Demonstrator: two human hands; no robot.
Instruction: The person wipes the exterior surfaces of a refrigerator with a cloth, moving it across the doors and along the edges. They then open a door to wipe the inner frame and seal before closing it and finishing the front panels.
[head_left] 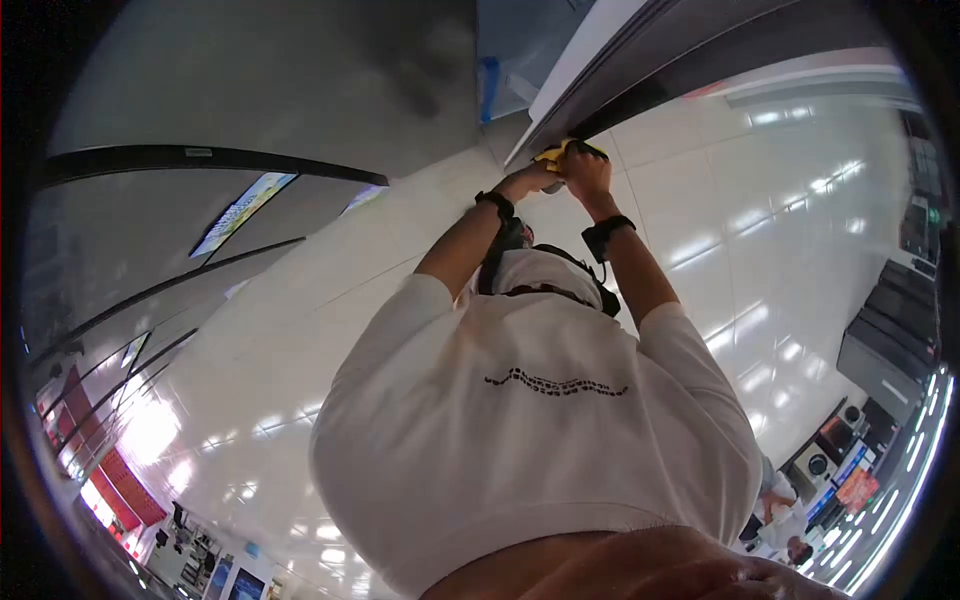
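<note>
Both of my arms reach forward, and the hands meet low by the corner of a long dark panel (pixel 660 85) with a pale edge. My right hand (pixel 588 172) is closed around a small yellow-and-black object (pixel 556 155); its exact kind I cannot make out. Right beside it, my left hand (pixel 537 178) is also closed at the object's yellow part, its fingers partly hidden. Dark bands circle both wrists, and a black box-like piece sits on the right one.
Shiny pale floor tiles (pixel 400 260) spread around me. Dark glossy panels with black frames (pixel 220 160) stand on the left. Blue tape (pixel 489 88) marks a grey surface ahead. Another person (pixel 785 515) is at the lower right, near a counter with appliances (pixel 815 462).
</note>
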